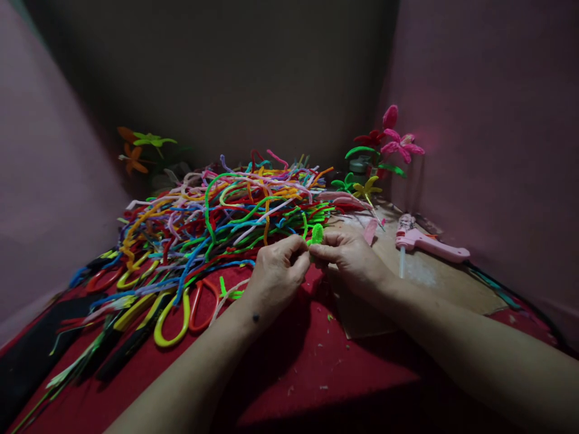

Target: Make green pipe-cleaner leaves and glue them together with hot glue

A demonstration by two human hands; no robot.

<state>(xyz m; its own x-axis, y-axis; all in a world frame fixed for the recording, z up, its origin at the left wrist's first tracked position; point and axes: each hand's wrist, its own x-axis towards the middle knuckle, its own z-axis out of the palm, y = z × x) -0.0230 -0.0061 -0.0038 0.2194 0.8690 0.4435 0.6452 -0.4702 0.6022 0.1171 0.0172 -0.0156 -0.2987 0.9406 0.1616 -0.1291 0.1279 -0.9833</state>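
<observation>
Pinched between both my hands is a bright green fuzzy pipe cleaner (317, 233), bent into a small rounded loop at its upper end. My left hand (281, 266) grips its lower left part with thumb and forefinger. On the other side my right hand (350, 256) pinches it just under the loop. The fingertips nearly meet and hide the lower part. Behind them lies a large tangled heap of coloured pipe cleaners (235, 211) in green, pink, blue, orange, red and purple.
A pink glue gun (429, 246) rests on a brown board (447, 286) at the right. Scissors with yellow handles (172, 319) and black-and-yellow pliers (133, 328) lie at the left on the red cloth (325, 374). Pink flowers (401, 144) and orange flowers (132, 158) stand at the back.
</observation>
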